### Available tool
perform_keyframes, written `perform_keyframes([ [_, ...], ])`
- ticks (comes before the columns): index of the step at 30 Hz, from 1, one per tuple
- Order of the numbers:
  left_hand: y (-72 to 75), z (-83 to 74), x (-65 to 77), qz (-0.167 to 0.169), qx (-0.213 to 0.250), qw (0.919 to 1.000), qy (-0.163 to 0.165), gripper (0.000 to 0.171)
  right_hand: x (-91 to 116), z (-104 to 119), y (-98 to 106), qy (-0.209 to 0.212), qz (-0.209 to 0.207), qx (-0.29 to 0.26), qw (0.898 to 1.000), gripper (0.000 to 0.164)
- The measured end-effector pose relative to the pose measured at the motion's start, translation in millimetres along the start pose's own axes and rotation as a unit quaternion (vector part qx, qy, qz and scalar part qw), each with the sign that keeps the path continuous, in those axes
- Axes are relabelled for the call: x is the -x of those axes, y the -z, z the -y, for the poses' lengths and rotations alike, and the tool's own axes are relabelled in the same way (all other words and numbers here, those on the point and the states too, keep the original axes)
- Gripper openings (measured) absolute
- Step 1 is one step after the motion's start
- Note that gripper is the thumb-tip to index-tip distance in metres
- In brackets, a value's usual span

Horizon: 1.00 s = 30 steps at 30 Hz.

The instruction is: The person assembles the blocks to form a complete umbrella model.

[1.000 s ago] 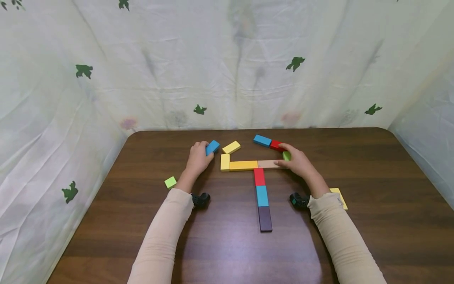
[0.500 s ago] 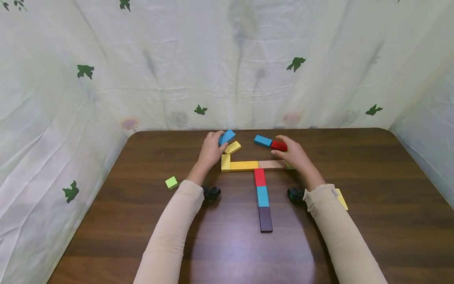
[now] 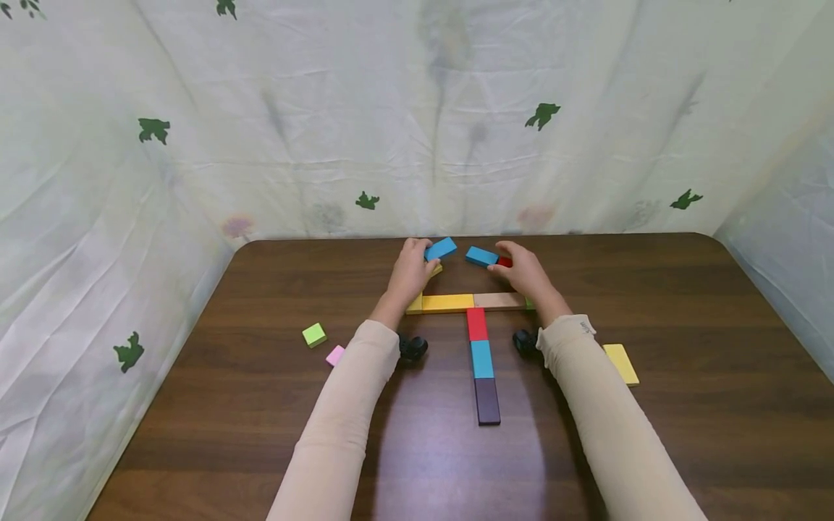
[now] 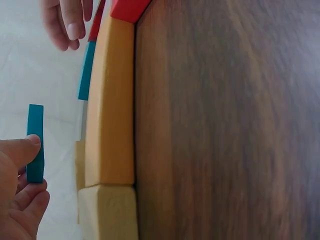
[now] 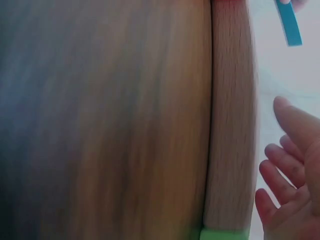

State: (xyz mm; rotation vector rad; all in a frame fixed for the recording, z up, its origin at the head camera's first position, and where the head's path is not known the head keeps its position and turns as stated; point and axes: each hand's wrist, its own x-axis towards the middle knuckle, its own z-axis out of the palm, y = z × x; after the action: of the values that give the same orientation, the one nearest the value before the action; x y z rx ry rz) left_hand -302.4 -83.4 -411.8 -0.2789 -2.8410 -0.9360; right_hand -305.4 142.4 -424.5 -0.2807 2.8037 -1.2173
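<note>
Between thumb and fingers, my left hand (image 3: 409,273) pinches a blue block (image 4: 35,122), raised above the yellow block (image 3: 438,270) at the table's far side. My right hand (image 3: 526,273) holds nothing; its fingers are spread and relaxed in the right wrist view. It hovers by a red block (image 3: 504,262), partly hiding it, and a second blue block (image 3: 481,256) end to end with it. Nearer lies a crosswise row: a pale yellow block (image 4: 109,212), an orange block (image 3: 447,303), a plain wood block (image 3: 498,301) and a green block (image 5: 225,234).
Down from the row's middle run a red block (image 3: 477,325), a light blue block (image 3: 482,359) and a dark purple block (image 3: 487,401). A lime block (image 3: 314,335) and pink block (image 3: 335,354) lie left; a yellow block (image 3: 620,363) lies right. A cloth backdrop (image 3: 417,145) hangs behind.
My left hand has carried the blue block rightward and away from me, uncovering the pink block. My right hand has shifted from the green block up and left toward the red and blue blocks.
</note>
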Motion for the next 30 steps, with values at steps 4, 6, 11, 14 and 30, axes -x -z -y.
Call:
perform_keyframes([
  [4, -7.7, 2.4, -1.6, -0.002, 0.018, 0.9998, 0.008, 0.036, -6, 0, -6, -0.003, -0.002, 0.014, 1.000, 0.052],
  [6, -10.8, 3.6, -2.1, -0.001, 0.024, 0.9996, 0.014, 0.037, -8, 1, -8, -0.004, 0.001, 0.023, 1.000, 0.052],
  [11, -16.3, 3.6, -3.2, 0.004, 0.031, 0.9993, 0.022, 0.041, -10, 2, -11, -0.007, 0.006, 0.039, 0.999, 0.051],
  [14, -18.7, 1.7, -4.0, 0.004, 0.036, 0.9989, 0.028, 0.040, -12, 2, -12, -0.010, 0.003, 0.047, 0.999, 0.050],
  [30, -30.8, -4.7, -8.0, 0.000, 0.016, 0.9994, 0.030, 0.039, -12, 0, -14, -0.008, -0.015, 0.069, 0.997, 0.039],
])
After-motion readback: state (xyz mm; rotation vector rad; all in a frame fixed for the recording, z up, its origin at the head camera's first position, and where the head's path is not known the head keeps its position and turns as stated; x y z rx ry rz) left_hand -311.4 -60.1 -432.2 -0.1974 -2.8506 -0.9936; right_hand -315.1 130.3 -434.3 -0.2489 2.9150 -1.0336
